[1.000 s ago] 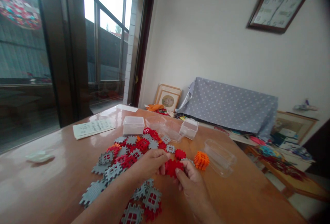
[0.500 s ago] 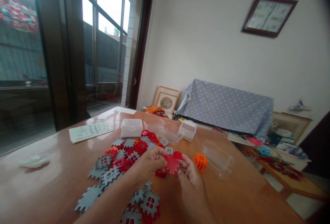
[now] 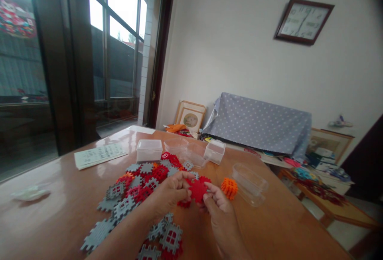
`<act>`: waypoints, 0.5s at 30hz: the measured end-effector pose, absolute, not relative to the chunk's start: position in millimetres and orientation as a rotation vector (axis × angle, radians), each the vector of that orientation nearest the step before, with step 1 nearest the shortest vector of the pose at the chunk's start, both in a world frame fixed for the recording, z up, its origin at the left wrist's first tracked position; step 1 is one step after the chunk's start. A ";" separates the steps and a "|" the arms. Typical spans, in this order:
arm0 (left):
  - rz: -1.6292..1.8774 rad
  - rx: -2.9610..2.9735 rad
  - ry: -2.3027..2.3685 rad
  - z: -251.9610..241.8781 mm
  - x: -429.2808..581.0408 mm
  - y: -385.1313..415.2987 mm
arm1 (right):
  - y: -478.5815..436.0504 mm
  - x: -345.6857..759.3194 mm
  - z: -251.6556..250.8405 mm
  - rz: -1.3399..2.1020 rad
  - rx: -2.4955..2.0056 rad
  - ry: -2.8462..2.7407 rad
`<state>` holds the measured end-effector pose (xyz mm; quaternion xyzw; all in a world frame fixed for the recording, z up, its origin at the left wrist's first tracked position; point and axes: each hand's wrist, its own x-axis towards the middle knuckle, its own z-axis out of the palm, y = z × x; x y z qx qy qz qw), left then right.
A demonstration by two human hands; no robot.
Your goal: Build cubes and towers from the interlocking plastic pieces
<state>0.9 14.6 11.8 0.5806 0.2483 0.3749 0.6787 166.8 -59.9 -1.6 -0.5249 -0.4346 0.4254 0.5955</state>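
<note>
Between my two hands is a flat red interlocking block [image 3: 198, 191] with toothed edges. My left hand [image 3: 176, 188] pinches its left side, and my right hand [image 3: 218, 201] grips its right side between thumb and fingers. More red pieces lie just behind and below it, partly covered by my hands. To the left spreads a pile of grey blocks [image 3: 123, 207] and red blocks [image 3: 160, 172], some with window cutouts. A small stack of orange blocks [image 3: 229, 188] stands to the right of my right hand.
Behind the pile stand a lidded clear box [image 3: 149, 150] and a second clear box [image 3: 215, 151]. An open clear container [image 3: 250, 184] lies at the right. Paper with handwriting [image 3: 100, 155] and a crumpled plastic wrapper [image 3: 30, 193] rest on the left of the wooden table [image 3: 275, 228].
The red block has turned in my fingers, so its face catches less glare and looks darker. Both hands keep hold of it. The whole view has shifted slightly.
</note>
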 end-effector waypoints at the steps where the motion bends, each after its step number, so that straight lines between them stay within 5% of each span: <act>1: 0.835 1.310 0.551 10.7 0.7 15.3 | -60.1 167.3 -2.1 0.981 -1.219 -1.010; 15: 0.837 1.612 0.603 0.1 3.9 17.2 | -59.8 169.6 -7.5 0.896 -1.209 -0.969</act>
